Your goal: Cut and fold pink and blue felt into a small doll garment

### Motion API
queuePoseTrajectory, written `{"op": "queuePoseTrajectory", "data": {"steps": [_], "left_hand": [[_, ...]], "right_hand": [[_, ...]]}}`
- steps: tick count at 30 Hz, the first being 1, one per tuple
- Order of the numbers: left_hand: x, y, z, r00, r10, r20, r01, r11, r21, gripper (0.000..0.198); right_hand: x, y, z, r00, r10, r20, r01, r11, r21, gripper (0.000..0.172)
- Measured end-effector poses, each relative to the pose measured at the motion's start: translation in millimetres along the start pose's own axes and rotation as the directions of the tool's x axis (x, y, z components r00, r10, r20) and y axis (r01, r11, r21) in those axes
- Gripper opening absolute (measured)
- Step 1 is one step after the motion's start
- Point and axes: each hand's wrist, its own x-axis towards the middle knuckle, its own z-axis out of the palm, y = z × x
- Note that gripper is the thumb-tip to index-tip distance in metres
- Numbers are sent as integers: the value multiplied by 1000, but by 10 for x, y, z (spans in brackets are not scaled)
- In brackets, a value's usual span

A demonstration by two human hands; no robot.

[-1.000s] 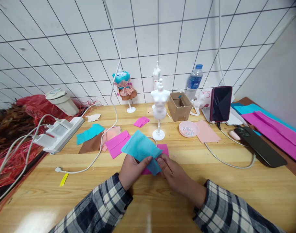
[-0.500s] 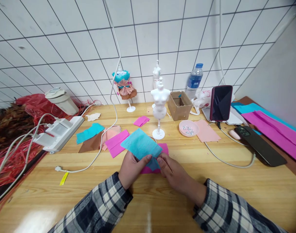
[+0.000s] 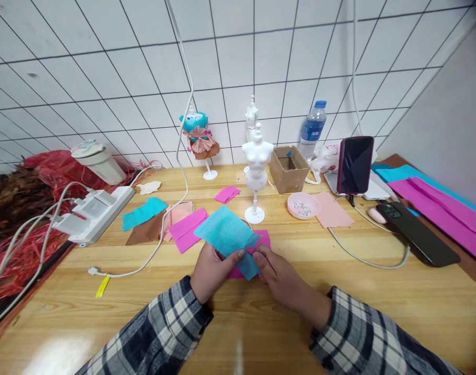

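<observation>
Between my hands, above the table, is a turquoise piece of crepe paper (image 3: 226,229). My left hand (image 3: 213,271) pinches its lower left edge, thumb on top. My right hand (image 3: 275,273) is closed at the paper's right side, fingers pressed together on the edge. A lower flap of the turquoise paper hangs between the two thumbs. Beneath lies a magenta paper piece (image 3: 263,238), partly hidden by the turquoise one and my hands. Just beyond stands a small white dress-form mannequin (image 3: 257,161) on a round base.
Magenta (image 3: 188,229), brown (image 3: 146,230) and turquoise paper pieces (image 3: 144,212) lie left. A pink bowl of small shiny pieces (image 3: 302,205), a cardboard box (image 3: 288,169) and phones (image 3: 415,234) are right. A white cable (image 3: 144,268) crosses the table near a power strip (image 3: 93,216).
The lower right part of the turquoise paper has shifted, so its flap hangs more openly between my thumbs. Both hands stay in nearly the same place.
</observation>
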Motion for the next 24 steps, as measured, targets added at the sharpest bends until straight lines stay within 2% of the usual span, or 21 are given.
{"op": "queuePoseTrajectory", "data": {"steps": [7, 14, 19, 24], "left_hand": [[1, -15, 5, 1000, 3, -27, -3, 1000, 6, 48], [-15, -29, 2, 997, -25, 75, 22, 999, 39, 40], [-15, -22, 10, 995, -56, 80, 50, 996, 75, 39], [-18, -32, 14, 995, -54, 82, 48, 996, 76, 40]], "right_hand": [[-10, 60, 21, 1000, 12, -7, -12, 1000, 10, 42], [-9, 20, 1, 1000, -11, 6, 11, 1000, 0, 42], [-9, 16, 7, 1000, -7, 4, 7, 1000, -23, 41], [-11, 8, 31, 999, -51, 12, 50, 998, 44, 37]]}}
